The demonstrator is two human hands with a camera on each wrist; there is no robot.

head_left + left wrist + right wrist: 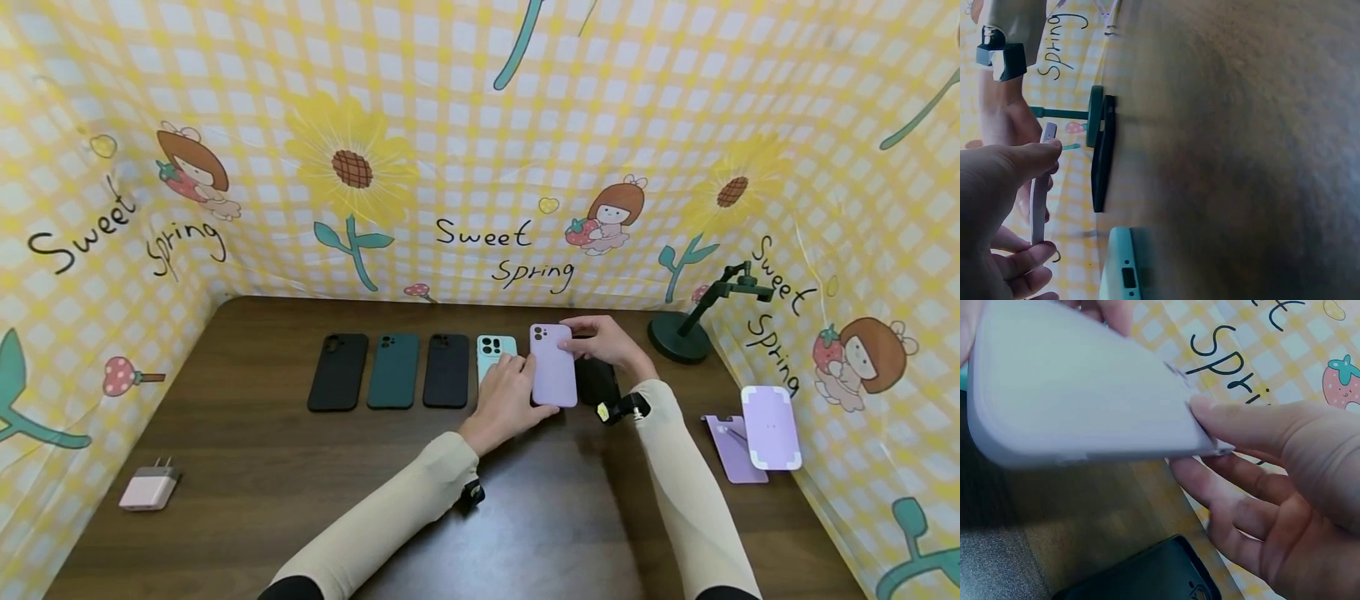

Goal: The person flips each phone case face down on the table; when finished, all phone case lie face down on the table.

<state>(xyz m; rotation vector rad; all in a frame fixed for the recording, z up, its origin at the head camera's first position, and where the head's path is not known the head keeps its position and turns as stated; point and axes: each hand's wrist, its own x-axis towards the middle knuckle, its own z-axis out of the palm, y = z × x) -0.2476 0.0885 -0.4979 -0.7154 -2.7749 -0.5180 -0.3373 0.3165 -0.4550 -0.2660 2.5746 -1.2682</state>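
A lavender phone case (553,367) is raised above the table, its back with the camera holes facing up toward the head view. My left hand (504,400) grips it along the left side, with the thumb at the lower edge. In the left wrist view the lavender case (1037,206) appears edge-on between thumb and fingers. At its upper right corner, my right hand (606,343) pinches the case, thumb on the back and fingers beneath. A mint phone case (491,348) lies partly behind my left hand. Under my right hand lies a black phone case (596,383).
To the left, a black case (337,372), a teal case (393,372) and a dark case (446,372) lie in a row. A dark green stand (678,337) is at back right, a purple stand (771,429) at right, a white charger plug (150,488) at left.
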